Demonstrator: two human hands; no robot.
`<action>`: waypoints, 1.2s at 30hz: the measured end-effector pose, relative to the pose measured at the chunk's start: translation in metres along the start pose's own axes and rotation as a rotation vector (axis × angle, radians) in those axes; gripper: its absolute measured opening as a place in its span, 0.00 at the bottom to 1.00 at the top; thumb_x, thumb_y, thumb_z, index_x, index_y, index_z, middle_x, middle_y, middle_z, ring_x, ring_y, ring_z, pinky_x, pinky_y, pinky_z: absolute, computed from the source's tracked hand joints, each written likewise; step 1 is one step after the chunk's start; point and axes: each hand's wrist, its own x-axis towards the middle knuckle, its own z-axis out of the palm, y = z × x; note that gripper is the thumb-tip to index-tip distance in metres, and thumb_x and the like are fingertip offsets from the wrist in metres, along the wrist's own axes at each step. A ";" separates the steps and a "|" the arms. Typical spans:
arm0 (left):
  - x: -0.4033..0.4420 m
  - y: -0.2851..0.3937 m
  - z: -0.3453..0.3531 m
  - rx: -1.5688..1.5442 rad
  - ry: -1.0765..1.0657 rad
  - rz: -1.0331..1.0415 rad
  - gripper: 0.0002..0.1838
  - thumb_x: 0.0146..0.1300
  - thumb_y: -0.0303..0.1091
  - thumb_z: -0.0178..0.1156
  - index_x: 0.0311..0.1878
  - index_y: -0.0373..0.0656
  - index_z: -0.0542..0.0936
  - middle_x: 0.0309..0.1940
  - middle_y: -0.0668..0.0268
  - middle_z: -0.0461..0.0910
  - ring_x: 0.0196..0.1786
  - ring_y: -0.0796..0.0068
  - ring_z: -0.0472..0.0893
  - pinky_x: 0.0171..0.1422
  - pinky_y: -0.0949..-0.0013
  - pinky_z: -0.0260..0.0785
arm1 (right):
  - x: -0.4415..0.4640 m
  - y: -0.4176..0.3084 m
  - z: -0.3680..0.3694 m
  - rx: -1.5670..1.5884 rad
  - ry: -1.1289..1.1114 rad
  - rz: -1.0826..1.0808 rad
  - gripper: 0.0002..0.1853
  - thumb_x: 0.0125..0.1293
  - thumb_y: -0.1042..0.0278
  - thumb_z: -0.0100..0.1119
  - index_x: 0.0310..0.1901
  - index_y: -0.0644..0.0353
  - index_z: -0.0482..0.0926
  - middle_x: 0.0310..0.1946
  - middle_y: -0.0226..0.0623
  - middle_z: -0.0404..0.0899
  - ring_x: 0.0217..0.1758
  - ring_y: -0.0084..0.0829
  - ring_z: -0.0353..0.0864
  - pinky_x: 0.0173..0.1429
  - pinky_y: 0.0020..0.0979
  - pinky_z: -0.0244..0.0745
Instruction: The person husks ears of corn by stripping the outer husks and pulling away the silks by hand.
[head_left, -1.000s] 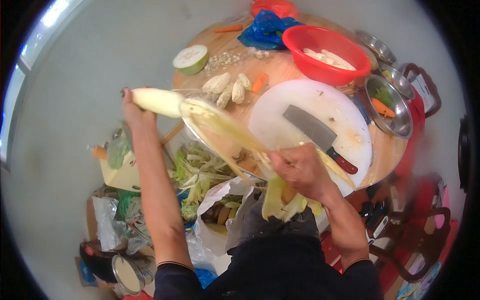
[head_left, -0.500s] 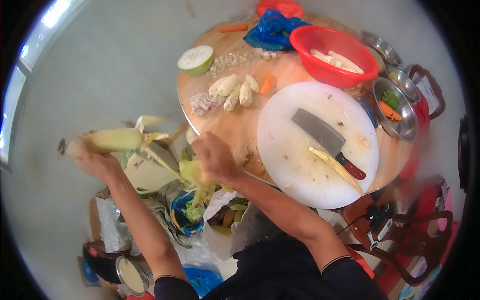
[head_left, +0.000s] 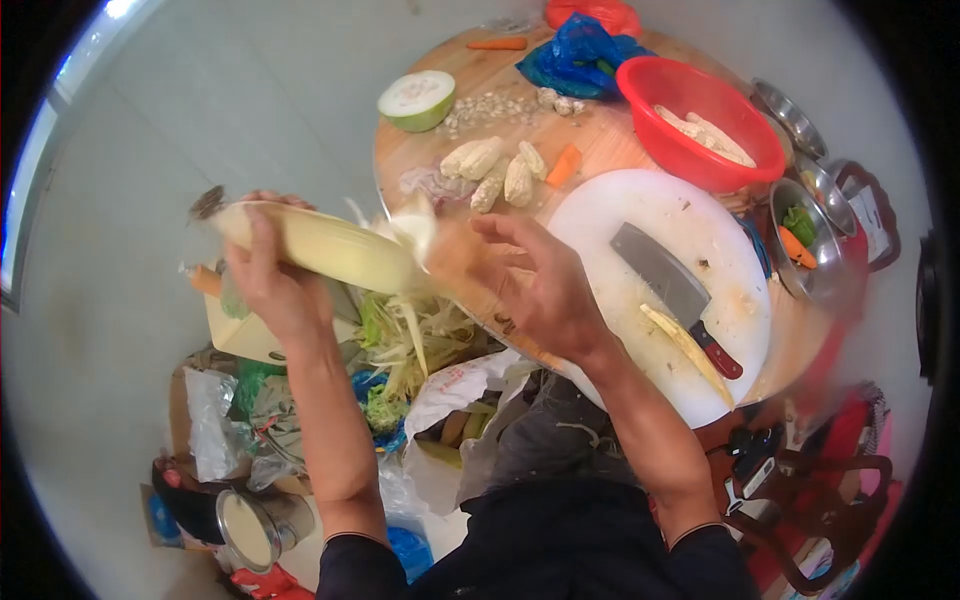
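My left hand [head_left: 275, 265] is wrapped round an ear of corn [head_left: 345, 250] in pale husk, its dark silk tip pointing to the upper left. At its other end, near the table's left edge, white husk is blurred. Close to that end, my right hand [head_left: 540, 275] is raised with its fingers apart and nothing in it. A cleaver [head_left: 660, 270] and a yellowish husk strip [head_left: 685, 350] lie on the round white cutting board [head_left: 600, 215]. Several peeled corn cobs [head_left: 518, 180] rest on the wooden table [head_left: 590, 145] beyond my hands.
A red basin [head_left: 650, 115] holds peeled cobs, with metal bowls [head_left: 778, 255] at its right. Half a green melon [head_left: 418, 100] sits at the table's far left. Below the table are a husk heap [head_left: 420, 335], a white bag [head_left: 430, 400] and a wooden chair [head_left: 820, 470].
My left hand has moved right with the corn. My right hand has let go of the torn-off husk beside the heap, risen and moved right, its fingers spread.
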 end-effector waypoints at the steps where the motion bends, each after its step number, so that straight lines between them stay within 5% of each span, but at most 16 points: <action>1: -0.004 -0.004 0.007 -0.085 -0.103 -0.078 0.12 0.76 0.36 0.58 0.53 0.37 0.74 0.44 0.61 0.76 0.46 0.67 0.78 0.55 0.60 0.73 | -0.004 -0.002 -0.003 -0.179 -0.005 -0.184 0.33 0.65 0.49 0.71 0.61 0.69 0.76 0.58 0.56 0.78 0.61 0.54 0.80 0.66 0.46 0.75; 4: -0.017 -0.018 0.030 -0.252 -0.279 -0.197 0.15 0.76 0.39 0.57 0.56 0.38 0.72 0.46 0.62 0.74 0.49 0.66 0.75 0.57 0.59 0.71 | -0.016 0.001 -0.003 -0.369 -0.041 -0.269 0.40 0.61 0.43 0.73 0.62 0.68 0.74 0.60 0.56 0.77 0.62 0.54 0.79 0.66 0.47 0.75; 7: -0.027 -0.033 0.052 -0.466 -0.353 -0.385 0.16 0.77 0.40 0.55 0.57 0.38 0.71 0.46 0.61 0.74 0.50 0.65 0.75 0.58 0.58 0.71 | -0.022 -0.001 -0.014 -0.293 -0.133 -0.088 0.37 0.61 0.48 0.75 0.63 0.66 0.73 0.55 0.55 0.80 0.59 0.53 0.81 0.63 0.46 0.76; 9: -0.033 -0.045 0.058 -0.533 -0.354 -0.474 0.18 0.78 0.43 0.55 0.59 0.38 0.71 0.48 0.60 0.74 0.51 0.63 0.75 0.60 0.57 0.71 | -0.027 -0.003 -0.022 -0.158 -0.231 0.122 0.34 0.61 0.55 0.75 0.64 0.64 0.73 0.50 0.54 0.83 0.55 0.51 0.84 0.59 0.43 0.78; 16: -0.056 -0.073 0.079 -0.749 -0.235 -0.618 0.21 0.80 0.46 0.51 0.62 0.37 0.71 0.53 0.56 0.77 0.54 0.60 0.79 0.59 0.61 0.74 | -0.058 0.010 -0.042 -0.138 -0.046 0.198 0.31 0.64 0.55 0.74 0.61 0.64 0.73 0.49 0.54 0.84 0.54 0.49 0.86 0.58 0.41 0.79; 19: -0.078 -0.079 0.091 -0.624 -0.299 -0.674 0.28 0.75 0.49 0.59 0.65 0.36 0.70 0.55 0.55 0.77 0.57 0.59 0.78 0.63 0.54 0.73 | -0.057 0.016 -0.046 -0.039 0.027 0.183 0.31 0.63 0.56 0.75 0.60 0.64 0.73 0.50 0.55 0.84 0.55 0.52 0.85 0.58 0.42 0.79; 20: -0.080 -0.083 0.093 -0.593 -0.483 -0.658 0.30 0.72 0.48 0.63 0.65 0.36 0.69 0.55 0.54 0.78 0.57 0.59 0.79 0.62 0.55 0.74 | -0.054 0.014 -0.052 -0.043 0.029 0.169 0.31 0.63 0.56 0.75 0.60 0.64 0.73 0.50 0.55 0.84 0.55 0.52 0.85 0.58 0.42 0.79; 21: -0.082 -0.083 0.094 -0.556 -0.665 -0.636 0.32 0.68 0.47 0.68 0.66 0.36 0.69 0.55 0.54 0.79 0.57 0.59 0.81 0.61 0.56 0.75 | -0.053 0.011 -0.060 -0.143 -0.013 0.181 0.31 0.63 0.57 0.75 0.61 0.64 0.73 0.51 0.54 0.83 0.56 0.53 0.84 0.58 0.43 0.78; 26: -0.100 -0.076 0.117 -0.317 -0.658 -0.607 0.35 0.62 0.42 0.74 0.67 0.38 0.69 0.52 0.59 0.80 0.55 0.67 0.82 0.59 0.63 0.76 | -0.050 -0.032 -0.102 -0.714 0.025 0.051 0.30 0.63 0.63 0.74 0.63 0.63 0.74 0.54 0.51 0.82 0.58 0.54 0.82 0.59 0.44 0.78; 28: -0.114 -0.073 0.131 -0.248 -0.609 -0.593 0.34 0.61 0.30 0.74 0.67 0.38 0.68 0.53 0.62 0.80 0.56 0.68 0.81 0.61 0.63 0.75 | -0.035 -0.057 -0.116 -0.498 0.171 -0.083 0.28 0.61 0.69 0.76 0.62 0.63 0.79 0.56 0.44 0.82 0.55 0.36 0.83 0.56 0.36 0.81; 29: -0.121 -0.076 0.134 -0.162 -0.626 -0.577 0.35 0.61 0.26 0.74 0.69 0.39 0.68 0.55 0.62 0.79 0.57 0.71 0.81 0.62 0.64 0.75 | -0.029 -0.071 -0.116 -0.347 0.259 -0.105 0.24 0.60 0.67 0.74 0.57 0.64 0.82 0.53 0.47 0.83 0.55 0.47 0.84 0.57 0.40 0.79; 30: -0.126 -0.073 0.142 -0.177 -0.638 -0.579 0.35 0.61 0.26 0.74 0.69 0.39 0.68 0.55 0.62 0.79 0.57 0.71 0.81 0.62 0.64 0.75 | -0.024 -0.075 -0.119 -0.361 0.270 -0.105 0.24 0.60 0.67 0.74 0.57 0.64 0.82 0.53 0.47 0.83 0.55 0.47 0.84 0.57 0.40 0.79; 36: -0.154 -0.066 0.172 0.084 -0.693 -0.321 0.37 0.57 0.28 0.77 0.69 0.36 0.71 0.58 0.61 0.79 0.60 0.69 0.78 0.64 0.64 0.73 | -0.011 -0.088 -0.137 -0.188 0.406 -0.084 0.17 0.62 0.71 0.73 0.52 0.64 0.86 0.49 0.40 0.85 0.51 0.29 0.86 0.53 0.32 0.81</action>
